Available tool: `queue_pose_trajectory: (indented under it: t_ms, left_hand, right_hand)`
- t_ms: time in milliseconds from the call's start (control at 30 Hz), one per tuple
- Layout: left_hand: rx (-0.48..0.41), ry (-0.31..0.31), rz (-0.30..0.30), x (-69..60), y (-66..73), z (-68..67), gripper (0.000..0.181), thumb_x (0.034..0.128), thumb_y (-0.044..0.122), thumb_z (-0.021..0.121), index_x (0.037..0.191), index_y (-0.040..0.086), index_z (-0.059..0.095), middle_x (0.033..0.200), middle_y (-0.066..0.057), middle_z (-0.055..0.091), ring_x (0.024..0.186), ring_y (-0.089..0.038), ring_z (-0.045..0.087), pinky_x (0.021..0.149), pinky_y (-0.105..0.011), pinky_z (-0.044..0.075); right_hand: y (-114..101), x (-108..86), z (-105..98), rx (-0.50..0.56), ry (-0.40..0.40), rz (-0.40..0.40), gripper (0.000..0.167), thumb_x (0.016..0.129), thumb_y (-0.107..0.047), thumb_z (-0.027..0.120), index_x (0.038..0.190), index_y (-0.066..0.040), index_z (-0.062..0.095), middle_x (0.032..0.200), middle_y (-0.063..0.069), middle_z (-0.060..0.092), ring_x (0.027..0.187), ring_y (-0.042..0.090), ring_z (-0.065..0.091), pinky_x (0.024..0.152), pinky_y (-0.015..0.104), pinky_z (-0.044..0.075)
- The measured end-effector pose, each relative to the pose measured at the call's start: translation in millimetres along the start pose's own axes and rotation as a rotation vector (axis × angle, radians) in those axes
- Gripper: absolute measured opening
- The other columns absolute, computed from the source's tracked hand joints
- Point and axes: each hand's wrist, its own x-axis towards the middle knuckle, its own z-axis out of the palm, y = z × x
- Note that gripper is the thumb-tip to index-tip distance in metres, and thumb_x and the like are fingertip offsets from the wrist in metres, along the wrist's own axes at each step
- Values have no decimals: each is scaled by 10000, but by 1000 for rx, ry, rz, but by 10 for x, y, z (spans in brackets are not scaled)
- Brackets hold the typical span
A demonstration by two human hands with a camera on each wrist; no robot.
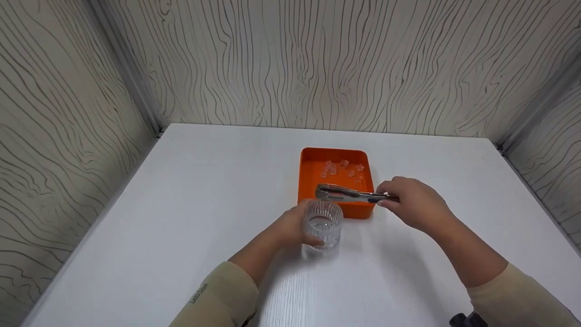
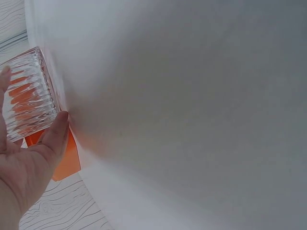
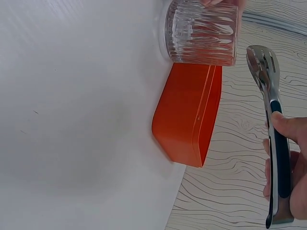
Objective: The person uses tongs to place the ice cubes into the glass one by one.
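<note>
A ribbed clear glass (image 1: 323, 227) stands on the white table in front of the orange tray, with clear pieces visible low inside it. The left hand (image 1: 292, 227) grips the glass from its left side; the left wrist view shows fingers and thumb around the ribbed wall (image 2: 29, 96). Metal tongs (image 1: 347, 194) with dark handle grips are held in the right hand (image 1: 415, 204), their head over the front of the tray, just behind the glass rim. In the right wrist view the tong tips (image 3: 263, 64) lie close together; whether anything is between them I cannot tell.
Several small clear cubes (image 1: 344, 164) lie in the back part of the orange tray (image 1: 356, 211). The white table (image 1: 218, 181) is bordered by wood-grain patterned panels (image 1: 295, 68) at the back and both sides. A dark object (image 1: 467, 319) shows at the bottom right edge.
</note>
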Motion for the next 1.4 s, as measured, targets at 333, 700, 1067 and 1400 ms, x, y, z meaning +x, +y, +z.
queue_pose_trajectory:
  t_ms: [333,700,1067,1400]
  left_hand:
    - [-14,7,-17,-4,10,12,871,580,286,861,1288,339,357,1224,125,514,1165,-139,459,1018,-437,354]
    - [-31,15,-29,-5,22,15,891,571,270,867,1290,374,351,1233,144,503,1178,-138,446,1022,-437,349]
    - [-26,11,-11,4,6,20,897,573,237,869,1290,380,349,1238,136,514,1187,-144,455,1021,-443,347]
    - [-14,9,-4,19,-13,19,887,576,239,867,1288,369,355,1238,131,514,1182,-143,452,1023,-435,346]
  right_hand:
    - [0,-66,34,-11,-19,-60,138,817,-169,681,932,-245,678,733,-82,546,698,151,481,591,276,422]
    - [10,-82,64,-7,-54,-78,180,799,-206,702,972,-242,670,780,-89,546,739,140,490,630,281,437]
    - [38,-86,91,-14,-32,-130,239,768,-233,731,997,-251,663,813,-106,554,759,118,505,659,293,454]
    - [40,-88,103,-23,-45,-128,254,768,-234,732,1011,-243,660,841,-107,564,793,132,514,680,306,468]
